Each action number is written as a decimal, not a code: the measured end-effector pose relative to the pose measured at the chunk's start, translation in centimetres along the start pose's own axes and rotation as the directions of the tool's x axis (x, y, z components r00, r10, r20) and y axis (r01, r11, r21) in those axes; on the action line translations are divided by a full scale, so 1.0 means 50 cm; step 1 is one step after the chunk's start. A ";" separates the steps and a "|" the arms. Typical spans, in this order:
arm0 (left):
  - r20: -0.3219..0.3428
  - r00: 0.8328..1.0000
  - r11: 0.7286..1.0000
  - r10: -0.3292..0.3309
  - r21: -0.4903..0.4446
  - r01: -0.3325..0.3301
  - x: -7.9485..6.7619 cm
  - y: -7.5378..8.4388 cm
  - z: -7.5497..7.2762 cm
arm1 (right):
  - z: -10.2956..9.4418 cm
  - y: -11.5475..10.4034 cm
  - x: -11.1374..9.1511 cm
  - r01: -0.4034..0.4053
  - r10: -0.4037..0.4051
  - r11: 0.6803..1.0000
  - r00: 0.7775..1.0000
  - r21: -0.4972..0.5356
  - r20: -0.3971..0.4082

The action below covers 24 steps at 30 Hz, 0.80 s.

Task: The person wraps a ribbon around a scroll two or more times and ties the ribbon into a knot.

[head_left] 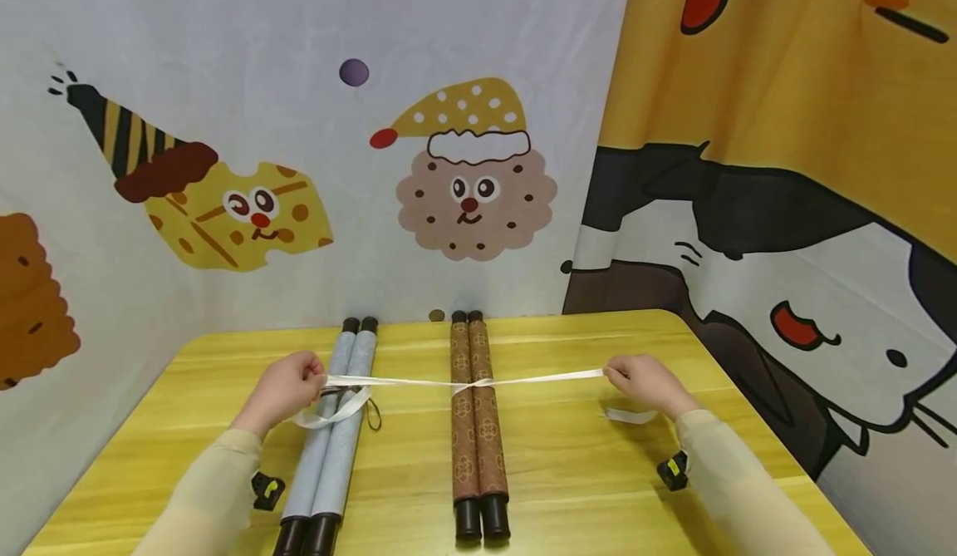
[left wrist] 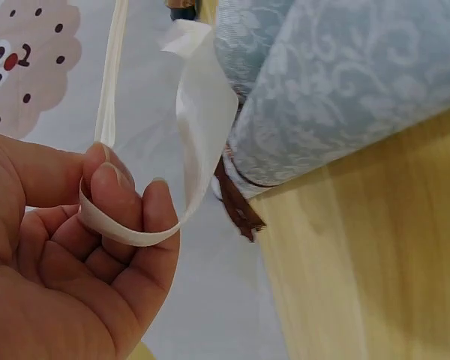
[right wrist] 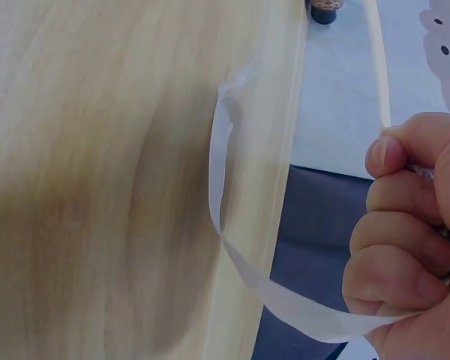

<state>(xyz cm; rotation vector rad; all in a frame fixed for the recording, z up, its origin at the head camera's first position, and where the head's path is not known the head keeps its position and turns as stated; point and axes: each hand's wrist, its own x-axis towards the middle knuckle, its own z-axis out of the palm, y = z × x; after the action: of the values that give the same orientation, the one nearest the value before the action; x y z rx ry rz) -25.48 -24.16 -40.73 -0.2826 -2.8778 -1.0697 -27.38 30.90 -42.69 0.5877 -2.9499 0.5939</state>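
Observation:
Two brown patterned scroll rollers [head_left: 474, 444] with dark end caps lie side by side, pointing away from me. A white ribbon [head_left: 546, 377] crosses over them, looped at the middle and drawn straight out to both sides. My left hand [head_left: 287, 390] pinches one end of it between thumb and fingers, above the pale blue scroll rollers [head_left: 332, 448]. Past that grip, a loose tail [left wrist: 202, 120] curls over the fingers in the left wrist view. My right hand [head_left: 646, 381] grips the other end, its fingers curled; another ribbon tail [right wrist: 255, 277] hangs toward the table.
Around the blue rollers runs a thin brown cord [head_left: 376, 416], its loop lying on their right side. The yellow wood-grain table [head_left: 568, 464] ends against a cartoon-printed cloth [head_left: 299, 24] at the back. Another printed cloth [head_left: 860, 165] hangs on the right.

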 end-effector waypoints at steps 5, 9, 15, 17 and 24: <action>-0.024 0.999 1.000 0.031 0.002 -0.031 -0.003 -0.006 -0.002 | 0.010 -0.005 0.002 0.009 -0.008 0.999 1.000 -0.047 0.001; 0.008 1.000 1.000 0.003 -0.008 -0.003 -0.009 -0.017 0.000 | 0.014 -0.010 0.004 0.008 -0.007 0.997 1.000 -0.073 0.008; 0.018 1.000 0.999 -0.010 -0.032 0.011 -0.008 -0.020 0.009 | 0.007 -0.014 0.005 -0.027 0.028 0.999 0.999 -0.037 0.021; 0.035 0.999 0.999 -0.017 -0.048 0.018 -0.007 -0.018 0.010 | 0.005 -0.014 0.004 -0.038 0.038 0.999 0.999 -0.015 0.034; 0.172 0.983 0.998 -0.058 -0.027 0.064 -0.006 -0.018 0.006 | 0.004 -0.010 0.001 -0.067 0.064 0.997 0.995 0.036 0.076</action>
<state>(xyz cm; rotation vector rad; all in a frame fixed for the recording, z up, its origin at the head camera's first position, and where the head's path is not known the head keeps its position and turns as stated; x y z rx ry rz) -25.33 -24.68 -41.56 -0.3040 -3.0416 -1.1570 -27.23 30.36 -42.70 0.5302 -3.0449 0.6498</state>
